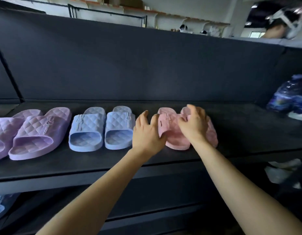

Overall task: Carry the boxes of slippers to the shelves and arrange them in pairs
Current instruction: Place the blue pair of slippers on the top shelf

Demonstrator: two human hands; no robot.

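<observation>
- Dark shelf (96,160): it ran across the whole view, and all three pairs sat on its top board.
- Purple slippers (36,133): far left, side by side, touching, toes pointing to the back; the left one was cut off by the frame edge.
- Blue slippers (102,128): just right of the purple pair, parallel and touching each other.
- Pink slippers (174,131): right of the blue pair and near it, both soles down on the shelf, pressed together under your hands.
- Blue patterned bag (289,95): far right end of the shelf, well apart from the slippers, too blurred to identify.
- Your left hand (146,133): thumb hooked at the strap opening of the left pink slipper and fingers along its left side, pinching it.
- Your right hand (194,124): fingers curled over the strap of the right pink slipper. It looked like a grip, though motion blur smeared the fingertips.
</observation>
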